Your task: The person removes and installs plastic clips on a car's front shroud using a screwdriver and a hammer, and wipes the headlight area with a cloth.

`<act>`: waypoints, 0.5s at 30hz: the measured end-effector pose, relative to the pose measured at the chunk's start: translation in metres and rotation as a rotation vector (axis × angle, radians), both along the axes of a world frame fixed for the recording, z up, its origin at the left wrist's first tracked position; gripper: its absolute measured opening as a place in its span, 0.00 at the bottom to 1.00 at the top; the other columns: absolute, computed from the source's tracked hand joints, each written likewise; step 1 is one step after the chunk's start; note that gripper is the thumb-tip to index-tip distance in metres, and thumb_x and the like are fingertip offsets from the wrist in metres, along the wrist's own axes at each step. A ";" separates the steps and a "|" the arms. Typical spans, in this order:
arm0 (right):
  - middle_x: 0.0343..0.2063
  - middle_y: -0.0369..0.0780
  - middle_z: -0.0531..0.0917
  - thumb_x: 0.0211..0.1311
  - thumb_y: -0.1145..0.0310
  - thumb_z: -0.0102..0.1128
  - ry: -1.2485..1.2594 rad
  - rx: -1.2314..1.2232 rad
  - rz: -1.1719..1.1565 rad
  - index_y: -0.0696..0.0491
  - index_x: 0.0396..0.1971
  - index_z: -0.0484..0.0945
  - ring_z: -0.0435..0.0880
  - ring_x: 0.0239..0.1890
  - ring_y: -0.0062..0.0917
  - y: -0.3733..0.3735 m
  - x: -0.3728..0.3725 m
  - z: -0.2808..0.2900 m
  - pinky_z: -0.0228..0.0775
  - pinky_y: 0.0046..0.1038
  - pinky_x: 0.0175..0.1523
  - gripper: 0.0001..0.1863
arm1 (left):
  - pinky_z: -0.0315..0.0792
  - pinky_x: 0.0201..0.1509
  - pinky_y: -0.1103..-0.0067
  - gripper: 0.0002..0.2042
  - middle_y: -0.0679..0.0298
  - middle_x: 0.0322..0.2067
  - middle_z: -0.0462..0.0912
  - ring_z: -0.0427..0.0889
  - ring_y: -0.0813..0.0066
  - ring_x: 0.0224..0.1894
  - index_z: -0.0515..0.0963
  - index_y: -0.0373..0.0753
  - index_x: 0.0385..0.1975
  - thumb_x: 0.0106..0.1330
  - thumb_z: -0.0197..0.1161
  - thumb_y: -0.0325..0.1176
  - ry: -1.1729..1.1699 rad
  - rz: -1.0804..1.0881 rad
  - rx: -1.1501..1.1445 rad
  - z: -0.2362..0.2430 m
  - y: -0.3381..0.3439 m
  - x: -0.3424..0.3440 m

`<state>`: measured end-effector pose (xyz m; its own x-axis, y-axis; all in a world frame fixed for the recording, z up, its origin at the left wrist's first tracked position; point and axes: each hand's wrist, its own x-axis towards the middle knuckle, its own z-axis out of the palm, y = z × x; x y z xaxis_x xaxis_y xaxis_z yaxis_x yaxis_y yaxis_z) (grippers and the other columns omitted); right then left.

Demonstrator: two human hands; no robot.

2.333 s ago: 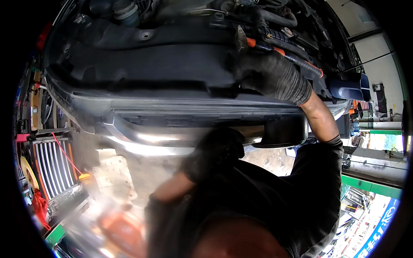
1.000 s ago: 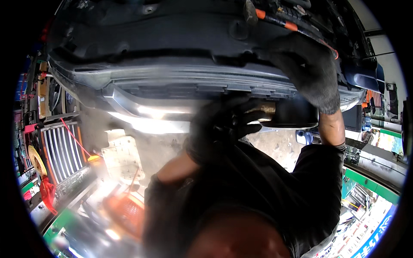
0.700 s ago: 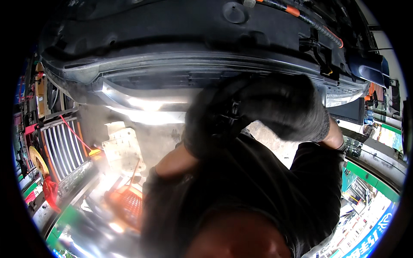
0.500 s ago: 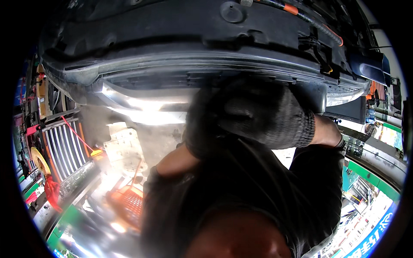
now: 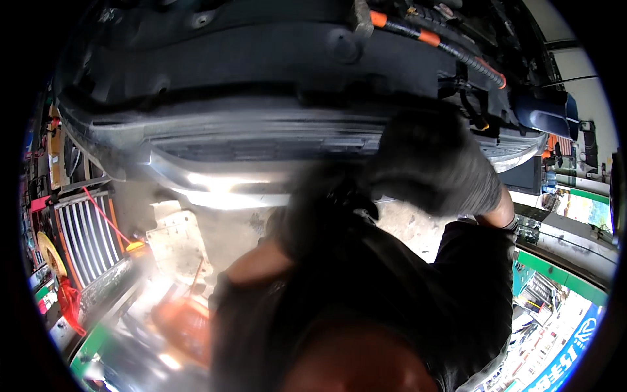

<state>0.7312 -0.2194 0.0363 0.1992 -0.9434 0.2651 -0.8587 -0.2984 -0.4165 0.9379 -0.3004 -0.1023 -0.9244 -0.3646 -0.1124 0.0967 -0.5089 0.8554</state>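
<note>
The front of a car, with its dark bumper (image 5: 261, 134) and a shiny silver trim strip (image 5: 228, 196) below, fills the upper half. My right hand (image 5: 437, 166), in a dark knitted glove, is raised against the bumper right of the middle; its fingers are lost in shadow and blur. Lower and to its left, my gloved left hand (image 5: 310, 212) sits close to my body, smeared by motion. Something dark shows between the two hands, too blurred to name. A hammer (image 5: 428, 38) with an orange and black handle lies on top of the car front, beyond my right hand.
A pale stained panel (image 5: 177, 238) lies on the floor at left, near a blurred orange plastic piece (image 5: 186, 326). Further left stand a slatted metal rack (image 5: 85, 225) and a red cloth (image 5: 68, 304). A dark blue part (image 5: 548, 114) juts out at the right.
My right hand has drawn apart from the left, moving rightward, and the floor shows between them. The view has shifted slightly, bringing the hammer's head into sight.
</note>
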 end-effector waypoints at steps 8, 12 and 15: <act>0.39 0.38 0.90 0.63 0.67 0.72 0.061 0.247 -0.218 0.51 0.40 0.89 0.90 0.39 0.28 -0.058 -0.068 0.006 0.81 0.30 0.48 0.08 | 0.76 0.41 0.79 0.07 0.59 0.35 0.82 0.83 0.73 0.36 0.80 0.32 0.39 0.64 0.62 0.16 0.154 -0.037 -0.470 0.004 -0.010 -0.014; 0.38 0.37 0.89 0.59 0.69 0.73 0.240 0.264 -0.125 0.50 0.38 0.88 0.90 0.41 0.31 -0.066 -0.068 0.002 0.82 0.31 0.51 0.07 | 0.76 0.40 0.80 0.08 0.59 0.36 0.82 0.83 0.73 0.36 0.80 0.32 0.39 0.62 0.63 0.16 0.149 -0.084 -0.433 0.007 -0.018 -0.015; 0.36 0.37 0.89 0.57 0.67 0.73 0.432 0.193 -0.100 0.49 0.35 0.88 0.90 0.39 0.32 -0.069 -0.066 -0.001 0.83 0.32 0.48 0.06 | 0.76 0.40 0.80 0.08 0.59 0.37 0.82 0.83 0.72 0.36 0.80 0.33 0.40 0.62 0.65 0.17 0.016 -0.213 -0.132 0.010 -0.020 -0.014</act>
